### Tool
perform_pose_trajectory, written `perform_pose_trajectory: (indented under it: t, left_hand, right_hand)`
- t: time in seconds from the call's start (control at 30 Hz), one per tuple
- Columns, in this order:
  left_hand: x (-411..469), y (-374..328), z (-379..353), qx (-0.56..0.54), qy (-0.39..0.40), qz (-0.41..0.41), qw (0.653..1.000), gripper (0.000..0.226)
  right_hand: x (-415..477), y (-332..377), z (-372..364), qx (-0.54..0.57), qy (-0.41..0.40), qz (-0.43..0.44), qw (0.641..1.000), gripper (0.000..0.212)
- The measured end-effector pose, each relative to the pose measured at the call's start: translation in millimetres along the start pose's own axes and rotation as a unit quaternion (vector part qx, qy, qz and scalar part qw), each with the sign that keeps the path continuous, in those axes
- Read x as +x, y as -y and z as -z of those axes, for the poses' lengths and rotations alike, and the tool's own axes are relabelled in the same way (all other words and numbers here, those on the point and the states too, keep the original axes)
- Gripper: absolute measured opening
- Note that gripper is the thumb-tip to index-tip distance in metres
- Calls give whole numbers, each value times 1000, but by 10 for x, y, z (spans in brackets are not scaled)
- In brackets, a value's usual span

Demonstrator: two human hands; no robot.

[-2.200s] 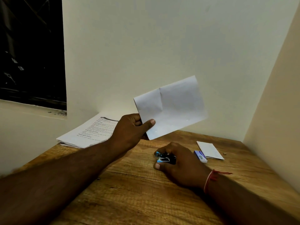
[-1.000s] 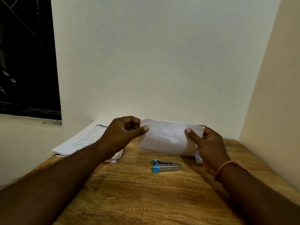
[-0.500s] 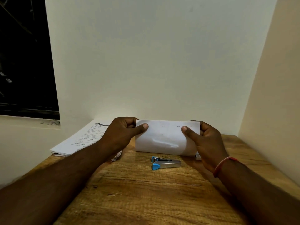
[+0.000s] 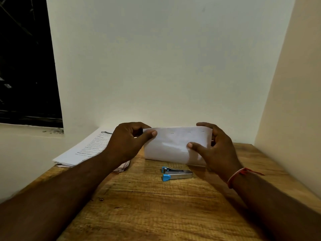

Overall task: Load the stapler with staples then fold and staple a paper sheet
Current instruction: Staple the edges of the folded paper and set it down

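Head view: a folded white paper sheet [image 4: 175, 145] is held upright above the far part of the light wooden table [image 4: 156, 206], with three small staples seen along its top edge. The sheet's upper left corner is pinched by the left hand [image 4: 128, 141], thumb in front, curled fingers behind. The right end is held loosely by the right hand [image 4: 213, 150]: thumb laid on the front face near the lower right, fingers spread w/ the index curved over the top right corner. A small silver stapler w/ blue ends [image 4: 176, 173] is lying on the table just below the sheet, untouched. A stack of printed papers [image 4: 86, 148] is lying at the far left, partly hidden by the left wrist.
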State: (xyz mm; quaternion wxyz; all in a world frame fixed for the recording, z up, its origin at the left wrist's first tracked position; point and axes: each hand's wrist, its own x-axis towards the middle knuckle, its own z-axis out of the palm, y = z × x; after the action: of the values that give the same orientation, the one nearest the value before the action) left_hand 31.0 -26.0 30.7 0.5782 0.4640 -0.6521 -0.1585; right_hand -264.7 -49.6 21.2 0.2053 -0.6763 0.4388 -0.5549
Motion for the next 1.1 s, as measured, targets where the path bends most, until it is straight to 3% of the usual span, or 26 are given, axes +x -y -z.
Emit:
perform_pose_trajectory:
  t: [0.37,0.7,0.93,1.1]
  left_hand:
    - [-138,-177,-63,36,125,-19,991,20]
    - [-169,-218,-82,3,162,12,987,17]
    - [-145,-182,-83,23,146,34,988,17]
    - [-138,-147,-109,68,158,-7,985,14]
  right_hand:
    - [6,-10,9,-2,4,47,999,57]
    - [-34,37,-23,-49,23,75,996,58]
    - [-36,39,-22,-84,27,88,992,55]
    - [-44,34,-31,-85,38,98,991,54]
